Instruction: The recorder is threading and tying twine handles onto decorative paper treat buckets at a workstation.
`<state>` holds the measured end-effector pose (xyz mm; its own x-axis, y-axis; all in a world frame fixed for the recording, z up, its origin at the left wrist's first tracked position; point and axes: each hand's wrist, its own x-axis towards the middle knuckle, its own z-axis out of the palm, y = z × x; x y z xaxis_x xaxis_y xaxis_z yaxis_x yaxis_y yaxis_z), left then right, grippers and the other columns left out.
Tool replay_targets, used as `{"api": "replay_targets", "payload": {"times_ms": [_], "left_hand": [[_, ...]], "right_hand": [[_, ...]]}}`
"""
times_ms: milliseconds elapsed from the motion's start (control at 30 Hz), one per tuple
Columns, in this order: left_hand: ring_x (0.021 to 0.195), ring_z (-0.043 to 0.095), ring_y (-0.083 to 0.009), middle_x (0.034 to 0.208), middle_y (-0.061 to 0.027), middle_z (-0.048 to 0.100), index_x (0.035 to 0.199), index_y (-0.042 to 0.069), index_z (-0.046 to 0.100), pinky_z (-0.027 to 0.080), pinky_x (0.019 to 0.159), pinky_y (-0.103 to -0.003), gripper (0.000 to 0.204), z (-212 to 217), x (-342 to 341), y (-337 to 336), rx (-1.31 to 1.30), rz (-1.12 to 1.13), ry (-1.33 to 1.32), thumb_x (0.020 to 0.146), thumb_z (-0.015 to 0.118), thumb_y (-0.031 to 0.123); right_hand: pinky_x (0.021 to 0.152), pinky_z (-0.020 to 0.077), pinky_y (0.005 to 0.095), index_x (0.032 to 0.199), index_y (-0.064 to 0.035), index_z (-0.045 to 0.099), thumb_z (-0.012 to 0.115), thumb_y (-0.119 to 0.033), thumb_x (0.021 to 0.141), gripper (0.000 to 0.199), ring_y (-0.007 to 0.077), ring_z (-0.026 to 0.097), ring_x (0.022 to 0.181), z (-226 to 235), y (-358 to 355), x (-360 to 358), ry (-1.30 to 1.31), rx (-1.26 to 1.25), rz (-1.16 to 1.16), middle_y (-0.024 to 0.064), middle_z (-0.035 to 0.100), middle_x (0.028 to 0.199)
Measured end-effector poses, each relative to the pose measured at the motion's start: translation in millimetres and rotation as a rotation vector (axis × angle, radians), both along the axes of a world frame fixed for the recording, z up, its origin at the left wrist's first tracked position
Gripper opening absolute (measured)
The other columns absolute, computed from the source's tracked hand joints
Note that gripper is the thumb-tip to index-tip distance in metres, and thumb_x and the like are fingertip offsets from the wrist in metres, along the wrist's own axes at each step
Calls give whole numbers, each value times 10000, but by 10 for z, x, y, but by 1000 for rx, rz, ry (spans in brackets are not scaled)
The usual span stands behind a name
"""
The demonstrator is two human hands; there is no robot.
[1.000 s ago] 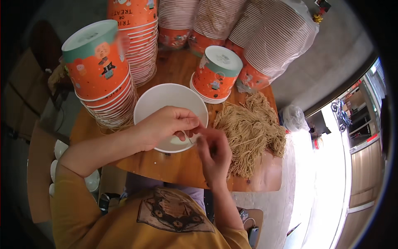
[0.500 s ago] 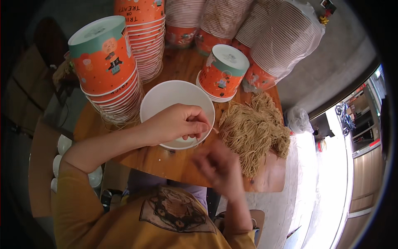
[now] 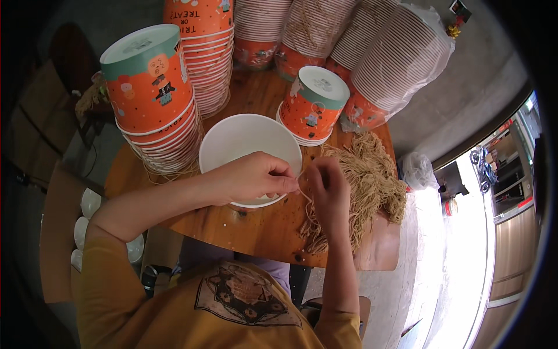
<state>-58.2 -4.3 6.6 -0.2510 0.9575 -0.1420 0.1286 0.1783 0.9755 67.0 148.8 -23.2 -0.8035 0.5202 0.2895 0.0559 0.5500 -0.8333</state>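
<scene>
A white-lined paper bucket stands mouth up on the wooden table in front of me. My left hand reaches over its near side, thumb and fingers pinched together at the right rim. Close beside it, my right hand is closed, with its fingertips on a thin tan string. This string runs between the two hands by the bucket's rim; whether it passes through the wall is hidden. A loose heap of tan strings lies just right of and beneath my right hand.
Tall nested stacks of orange buckets rise at the left. A shorter upside-down orange stack sits behind the white-lined bucket. Plastic-wrapped bucket stacks line the back. White rounded items lie in a cardboard box at the lower left.
My right hand has moved up and to the right, from below the bucket's rim to beside my left hand. Some strands at the heap's left side have shifted toward me.
</scene>
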Motion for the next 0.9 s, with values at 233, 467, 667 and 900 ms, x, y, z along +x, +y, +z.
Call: {"api": "replay_targets", "payload": {"times_ms": [233,467,667,900], "left_hand": [[705,499,-54,745,20,570,888,3,654,429,667,-227,247,2,9,29,-14,23,-36,940,619,242],[727,545,-62,807,19,616,942,27,658,450,686,-220,208,27,11,48,-27,33,-154,934,623,232],[856,589,-77,977,-19,643,1044,45,645,479,723,-229,159,81,-17,11,-156,61,-342,928,598,142],[848,574,-93,951,-30,599,1085,5,583,481,745,-235,218,23,-20,3,-77,37,-344,875,597,62]], "right_hand": [[550,435,249,923,-46,613,694,-37,836,119,115,528,632,-59,-197,355,200,123,28,45,552,791],[525,480,322,846,-67,600,735,-21,781,156,198,582,612,-59,-489,301,196,372,-68,56,546,780],[542,490,315,859,-63,612,723,-35,802,127,199,586,612,-27,-597,247,200,371,-39,55,564,776],[493,392,194,1064,-49,549,460,-144,1023,136,34,501,597,-136,-247,368,203,-487,34,-17,546,686]]}}
